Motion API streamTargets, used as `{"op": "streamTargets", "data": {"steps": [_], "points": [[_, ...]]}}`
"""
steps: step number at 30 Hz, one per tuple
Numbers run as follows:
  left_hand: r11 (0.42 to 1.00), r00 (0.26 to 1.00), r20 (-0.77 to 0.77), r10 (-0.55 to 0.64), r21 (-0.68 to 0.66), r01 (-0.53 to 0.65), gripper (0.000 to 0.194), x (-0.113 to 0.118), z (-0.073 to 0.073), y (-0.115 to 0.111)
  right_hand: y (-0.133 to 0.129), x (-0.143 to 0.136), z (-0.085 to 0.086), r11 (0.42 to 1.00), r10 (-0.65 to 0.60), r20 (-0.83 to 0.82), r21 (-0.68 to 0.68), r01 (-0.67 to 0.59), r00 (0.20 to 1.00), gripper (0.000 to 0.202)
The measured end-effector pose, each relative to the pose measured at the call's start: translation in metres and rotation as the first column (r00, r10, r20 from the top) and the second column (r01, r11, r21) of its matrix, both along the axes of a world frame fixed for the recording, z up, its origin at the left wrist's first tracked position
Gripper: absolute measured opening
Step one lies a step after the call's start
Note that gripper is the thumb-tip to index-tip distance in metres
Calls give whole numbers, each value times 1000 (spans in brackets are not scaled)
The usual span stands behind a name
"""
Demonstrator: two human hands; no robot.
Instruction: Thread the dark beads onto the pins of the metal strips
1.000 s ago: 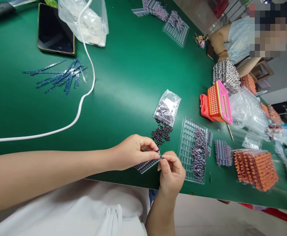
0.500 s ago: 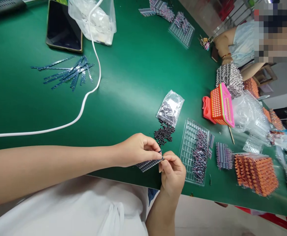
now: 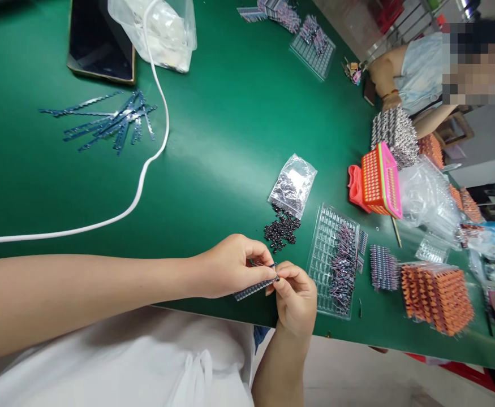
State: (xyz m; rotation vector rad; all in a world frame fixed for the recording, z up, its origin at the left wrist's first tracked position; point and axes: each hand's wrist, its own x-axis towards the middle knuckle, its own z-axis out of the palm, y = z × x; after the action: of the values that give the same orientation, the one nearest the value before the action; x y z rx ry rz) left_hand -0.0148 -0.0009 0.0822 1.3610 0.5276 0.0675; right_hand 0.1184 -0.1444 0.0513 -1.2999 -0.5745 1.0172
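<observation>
We have the dark ridged strip [image 3: 251, 290] just in from the table's [image 3: 213, 169] near edge, pinched between thumb and forefinger of our left hand [image 3: 232, 264]. Our right hand [image 3: 296, 297] pinches a tiny dark piece [image 3: 277, 278], too small to identify, at its end. Just beyond lie loose black bits [image 3: 282, 230] beside a clear bag [image 3: 293, 183]; rightward along that edge sit a clear tray [image 3: 320, 254] and an orange stack [image 3: 437, 298].
</observation>
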Motion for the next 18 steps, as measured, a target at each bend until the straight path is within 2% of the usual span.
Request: {"op": "streamTargets", "data": {"steps": [6, 18], "points": [[1000, 1000, -21, 11, 4, -11, 21, 0, -1, -1, -1, 0, -2, 1000, -12, 71, -6, 13, 997, 5], [999, 1000, -5, 12, -34, -12, 20, 0, -1, -2, 0, 2, -1, 999, 7, 77, -38, -4, 997, 10]]}}
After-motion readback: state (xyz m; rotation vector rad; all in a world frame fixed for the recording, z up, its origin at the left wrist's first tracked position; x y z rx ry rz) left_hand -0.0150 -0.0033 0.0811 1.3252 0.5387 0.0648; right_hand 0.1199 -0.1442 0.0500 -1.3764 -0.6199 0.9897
